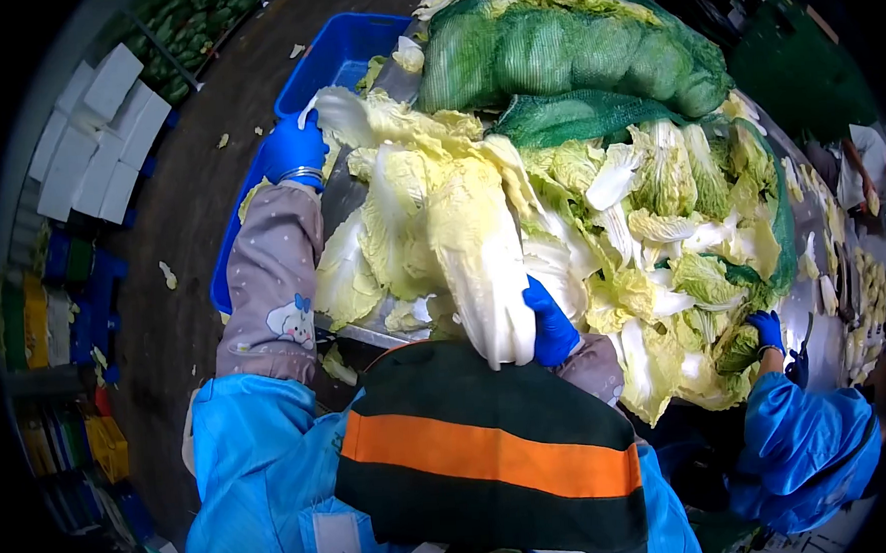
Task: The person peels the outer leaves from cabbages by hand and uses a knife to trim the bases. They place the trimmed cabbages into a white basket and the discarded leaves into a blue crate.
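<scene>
My left hand (296, 149), in a blue glove, is closed on a pale napa cabbage leaf (345, 118) by the edge of the blue tub (365, 35). A napa cabbage (477, 250) with a thick white base stands tilted in front of my chest. Wrapped around its right side near the base is my gloved right hand (554, 323); its fingertips are partly hidden. Loose yellow-green leaves (395, 214) lie left of the cabbage on the metal table (366, 333).
A green net sack (572, 54) full of cabbages lies at the back. More cabbages and leaves (668, 175) cover the right side, where a co-worker's gloved hand (766, 330) touches a cabbage. White boxes (105, 134) are stacked on the left; leaf scraps lie on the floor (199, 209).
</scene>
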Demonstrator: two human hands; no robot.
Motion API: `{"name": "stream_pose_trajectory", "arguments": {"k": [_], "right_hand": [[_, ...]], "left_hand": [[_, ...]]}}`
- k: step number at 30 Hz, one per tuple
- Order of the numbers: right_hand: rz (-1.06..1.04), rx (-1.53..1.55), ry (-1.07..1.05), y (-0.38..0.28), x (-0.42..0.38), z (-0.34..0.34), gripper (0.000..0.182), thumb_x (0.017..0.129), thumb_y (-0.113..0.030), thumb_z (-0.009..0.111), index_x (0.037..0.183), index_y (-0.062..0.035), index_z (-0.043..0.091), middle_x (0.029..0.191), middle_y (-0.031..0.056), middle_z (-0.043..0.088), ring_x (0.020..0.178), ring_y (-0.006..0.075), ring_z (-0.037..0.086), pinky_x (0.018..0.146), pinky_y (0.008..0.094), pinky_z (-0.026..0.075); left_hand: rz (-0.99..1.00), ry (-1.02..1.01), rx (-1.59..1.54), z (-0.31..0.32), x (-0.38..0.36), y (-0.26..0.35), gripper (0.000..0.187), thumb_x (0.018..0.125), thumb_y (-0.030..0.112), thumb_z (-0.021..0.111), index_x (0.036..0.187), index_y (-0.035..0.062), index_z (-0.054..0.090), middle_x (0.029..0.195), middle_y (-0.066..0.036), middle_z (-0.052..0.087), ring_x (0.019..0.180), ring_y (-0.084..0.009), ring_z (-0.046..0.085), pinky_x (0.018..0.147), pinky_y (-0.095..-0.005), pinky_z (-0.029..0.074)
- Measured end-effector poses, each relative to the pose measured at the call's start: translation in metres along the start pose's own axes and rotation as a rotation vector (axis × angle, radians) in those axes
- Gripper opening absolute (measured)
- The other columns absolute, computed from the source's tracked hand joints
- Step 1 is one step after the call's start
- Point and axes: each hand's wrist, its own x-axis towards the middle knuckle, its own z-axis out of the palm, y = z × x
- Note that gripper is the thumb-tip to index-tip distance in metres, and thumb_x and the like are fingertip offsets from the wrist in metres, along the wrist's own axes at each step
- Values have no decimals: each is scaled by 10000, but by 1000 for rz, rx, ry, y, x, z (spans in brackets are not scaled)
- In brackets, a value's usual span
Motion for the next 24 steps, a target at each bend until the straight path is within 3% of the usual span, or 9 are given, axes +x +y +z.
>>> {"name": "stream_pose_trajectory", "arguments": {"k": [2,4,5,7,9,14,18,21,24], "right_hand": [[-55,-111,85,0,-1,8,648,774,-219,607,1327,-37,322,1201,133,504,1091,261,514,938,410,423],[-73,-111,182,-2,1,11,599,772,-149,623,1291,-16,356,1147,129,532,1025,241,550,883,389,460],[-82,-112,229,-3,2,13,576,770,-115,631,1274,-6,374,1120,127,546,992,231,569,856,379,478],[-79,-136,274,-8,6,14,553,779,-96,628,1266,-8,381,1129,126,541,996,230,568,851,377,482],[-53,-214,308,-13,7,14,554,782,-106,629,1266,-5,379,1136,127,537,1002,233,567,853,378,482],[-24,-207,180,-5,2,18,587,806,-238,598,1293,-25,350,1157,131,531,1010,236,575,858,366,488],[6,-339,153,-4,-2,18,610,797,-244,608,1302,-24,345,1146,121,542,1018,217,570,867,366,477],[76,-165,197,-5,-2,21,575,768,-133,650,1254,26,386,1121,123,546,994,209,565,867,342,464],[81,-181,194,-6,-4,24,574,769,-137,650,1254,25,388,1098,119,555,985,202,567,862,332,466]], "left_hand": [[355,166,277,19,1,-28,258,800,306,583,973,127,652,732,-161,638,644,-275,628,534,-390,476],[703,363,124,13,-39,2,607,710,288,715,1222,76,468,1023,-157,607,862,-313,612,718,-390,490],[671,10,-254,6,-71,26,710,676,322,740,1262,78,423,1131,-154,546,992,-329,545,827,-411,441],[821,-462,-291,-11,-123,54,1075,524,357,838,1370,52,250,1390,-132,302,1283,-284,283,1045,-387,247],[1174,-687,52,-27,-157,81,993,526,455,800,1366,201,336,1433,-152,224,1329,-330,193,1060,-509,131],[1351,-918,80,-6,-141,71,659,607,400,740,1212,227,544,1346,-50,418,1260,-291,335,1010,-487,233],[1266,-943,-255,3,-123,64,199,722,221,679,912,162,678,954,14,651,957,-201,574,890,-395,368],[925,-965,-257,-1,-132,69,110,772,149,648,871,103,653,923,-36,641,907,-199,593,830,-346,428],[597,-805,-729,-2,-114,65,174,821,99,592,976,19,585,946,-82,610,926,-168,575,862,-308,440]]}}
